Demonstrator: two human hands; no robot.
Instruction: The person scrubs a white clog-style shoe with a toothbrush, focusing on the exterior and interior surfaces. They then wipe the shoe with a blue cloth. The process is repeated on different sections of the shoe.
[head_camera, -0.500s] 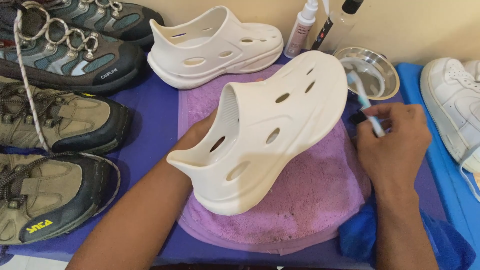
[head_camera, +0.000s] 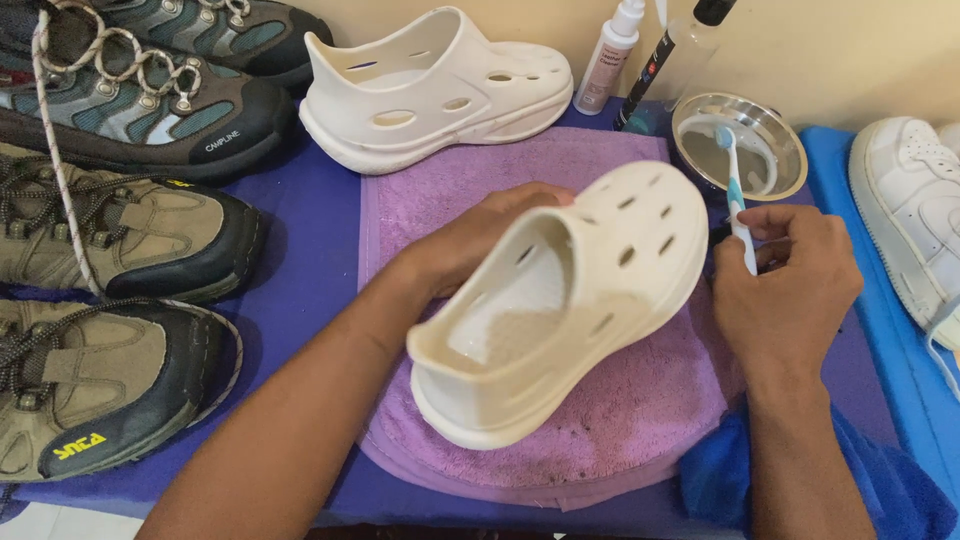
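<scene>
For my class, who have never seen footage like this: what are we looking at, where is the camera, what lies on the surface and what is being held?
There is no machine here. One camera sits on a person's head and looks down, so the two bare arms reaching in from the bottom are that person's own.

The left hand holds a cream clog with holes, tilted above a purple towel. The right hand grips a toothbrush, its head over a small metal bowl.

Around them: a second cream clog behind the towel, hiking boots along the left, two bottles against the wall, a white sneaker on the right and a blue cloth near the right wrist.
</scene>
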